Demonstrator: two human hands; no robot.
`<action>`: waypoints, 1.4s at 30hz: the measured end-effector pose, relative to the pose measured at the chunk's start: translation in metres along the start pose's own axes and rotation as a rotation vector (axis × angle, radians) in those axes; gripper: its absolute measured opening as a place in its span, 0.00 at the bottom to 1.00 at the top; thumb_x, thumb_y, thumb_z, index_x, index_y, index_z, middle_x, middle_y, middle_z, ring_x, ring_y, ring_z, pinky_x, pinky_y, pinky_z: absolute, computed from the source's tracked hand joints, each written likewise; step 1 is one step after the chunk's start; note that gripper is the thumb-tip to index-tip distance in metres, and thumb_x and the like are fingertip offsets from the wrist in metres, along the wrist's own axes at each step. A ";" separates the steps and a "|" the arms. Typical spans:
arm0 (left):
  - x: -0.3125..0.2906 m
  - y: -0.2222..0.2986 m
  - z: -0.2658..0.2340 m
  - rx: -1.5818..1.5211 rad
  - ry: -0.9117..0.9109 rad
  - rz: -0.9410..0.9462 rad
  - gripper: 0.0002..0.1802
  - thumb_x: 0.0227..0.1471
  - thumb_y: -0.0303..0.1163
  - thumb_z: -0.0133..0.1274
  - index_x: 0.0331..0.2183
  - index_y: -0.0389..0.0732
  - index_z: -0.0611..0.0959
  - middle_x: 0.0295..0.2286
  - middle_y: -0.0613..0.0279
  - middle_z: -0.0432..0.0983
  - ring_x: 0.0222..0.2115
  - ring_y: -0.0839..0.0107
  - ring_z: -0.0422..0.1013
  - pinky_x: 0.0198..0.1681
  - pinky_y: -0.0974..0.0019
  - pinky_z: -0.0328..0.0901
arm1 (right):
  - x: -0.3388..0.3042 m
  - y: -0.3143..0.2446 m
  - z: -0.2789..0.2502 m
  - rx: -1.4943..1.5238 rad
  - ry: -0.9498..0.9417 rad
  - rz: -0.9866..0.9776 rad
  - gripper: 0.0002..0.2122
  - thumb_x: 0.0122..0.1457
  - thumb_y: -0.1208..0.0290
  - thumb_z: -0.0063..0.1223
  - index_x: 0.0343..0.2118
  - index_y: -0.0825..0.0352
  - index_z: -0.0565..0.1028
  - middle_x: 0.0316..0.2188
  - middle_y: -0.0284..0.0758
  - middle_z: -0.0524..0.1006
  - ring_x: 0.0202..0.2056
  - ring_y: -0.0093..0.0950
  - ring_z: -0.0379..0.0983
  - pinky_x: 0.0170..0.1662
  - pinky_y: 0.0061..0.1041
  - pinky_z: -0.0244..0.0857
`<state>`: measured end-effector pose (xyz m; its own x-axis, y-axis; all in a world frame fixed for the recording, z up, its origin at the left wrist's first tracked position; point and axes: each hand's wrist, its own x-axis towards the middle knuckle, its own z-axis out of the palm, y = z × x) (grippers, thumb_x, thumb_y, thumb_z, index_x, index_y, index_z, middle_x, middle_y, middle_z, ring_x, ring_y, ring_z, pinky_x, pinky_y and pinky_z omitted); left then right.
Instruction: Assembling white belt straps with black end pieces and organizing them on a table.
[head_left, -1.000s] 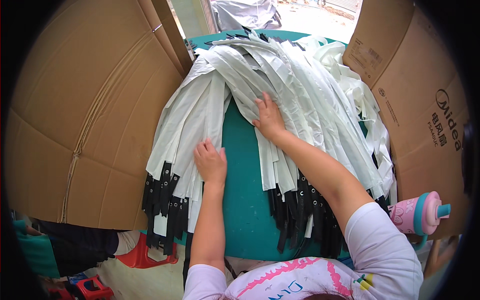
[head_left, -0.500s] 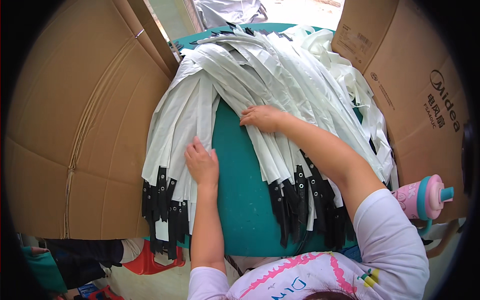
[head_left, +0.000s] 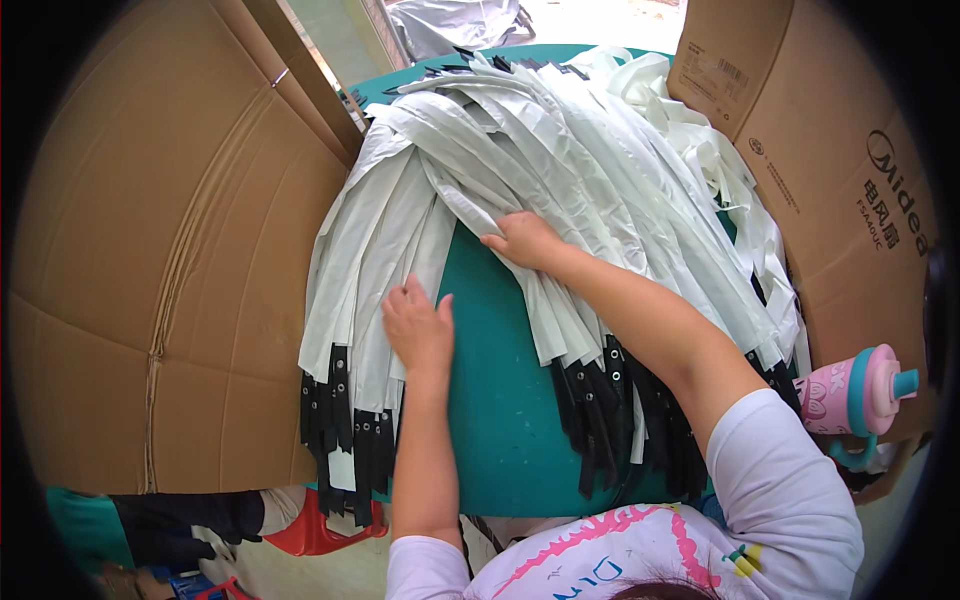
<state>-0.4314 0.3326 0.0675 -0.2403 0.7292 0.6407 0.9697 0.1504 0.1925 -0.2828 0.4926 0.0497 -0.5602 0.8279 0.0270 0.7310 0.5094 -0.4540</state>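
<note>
Long white fabric strips with black, eyeleted ends are heaped in an arch over a green table. They fall in a left bundle and a wider right bundle. My left hand rests on the inner edge of the left bundle, thumb held apart from the fingers. On the inner edge of the right bundle, my right hand has its fingers curled round the white strips. Black ends hang toward the table's near edge on the left, and more black ends do so on the right.
A large cardboard sheet stands along the left side, and a cardboard box on the right. Beside my right arm is a pink cup with a teal band. A red stool is below, near another person's legs.
My right hand's fingers have curled in on the strips' edge. The whole view has shifted slightly, and the left bundle's inner edge sits a little farther right. My left hand stays on the left bundle.
</note>
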 end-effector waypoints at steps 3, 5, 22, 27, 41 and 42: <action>-0.014 -0.028 0.011 0.206 -0.223 -0.020 0.14 0.43 0.36 0.57 0.30 0.36 0.78 0.30 0.53 0.71 0.34 0.56 0.67 0.38 0.56 0.63 | -0.007 -0.004 0.015 0.196 0.343 -0.095 0.16 0.54 0.60 0.51 0.39 0.66 0.76 0.34 0.48 0.76 0.41 0.44 0.71 0.46 0.36 0.63; -0.020 -0.027 0.023 0.202 -0.342 -0.049 0.10 0.47 0.32 0.50 0.27 0.34 0.76 0.30 0.54 0.71 0.35 0.56 0.69 0.37 0.55 0.64 | -0.011 -0.009 0.012 0.246 0.249 -0.158 0.13 0.53 0.65 0.52 0.41 0.62 0.76 0.35 0.45 0.76 0.42 0.42 0.71 0.47 0.34 0.63; 0.052 -0.086 -0.036 0.283 0.134 0.097 0.22 0.43 0.37 0.59 0.40 0.36 0.76 0.39 0.48 0.69 0.40 0.52 0.66 0.44 0.54 0.61 | -0.021 -0.034 0.005 -0.008 0.306 -0.236 0.18 0.45 0.77 0.51 0.42 0.56 0.74 0.29 0.36 0.77 0.38 0.35 0.71 0.48 0.31 0.61; 0.078 -0.097 -0.071 0.293 -0.284 -0.198 0.20 0.39 0.39 0.61 0.35 0.38 0.79 0.36 0.52 0.72 0.39 0.55 0.67 0.43 0.54 0.60 | -0.023 -0.025 0.014 -0.055 0.432 -0.311 0.29 0.46 0.82 0.49 0.54 0.51 0.65 0.53 0.40 0.65 0.55 0.39 0.59 0.58 0.34 0.53; 0.082 -0.032 -0.044 -0.445 -0.226 -0.001 0.16 0.45 0.32 0.54 0.38 0.35 0.78 0.35 0.47 0.74 0.38 0.53 0.70 0.42 0.59 0.64 | -0.028 -0.046 -0.040 -0.372 0.066 -0.809 0.07 0.52 0.74 0.43 0.33 0.63 0.73 0.43 0.31 0.72 0.57 0.30 0.58 0.62 0.31 0.46; 0.104 -0.060 -0.051 -0.221 -0.059 0.036 0.18 0.45 0.28 0.53 0.40 0.34 0.77 0.39 0.44 0.70 0.42 0.51 0.66 0.45 0.59 0.62 | -0.023 -0.049 -0.040 -0.372 0.072 -0.815 0.07 0.52 0.74 0.43 0.33 0.63 0.73 0.43 0.31 0.72 0.57 0.30 0.58 0.62 0.31 0.46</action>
<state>-0.5168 0.3656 0.1601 -0.1963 0.7702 0.6068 0.9430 -0.0213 0.3322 -0.2894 0.4579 0.1071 -0.9437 0.1821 0.2762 0.2029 0.9780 0.0484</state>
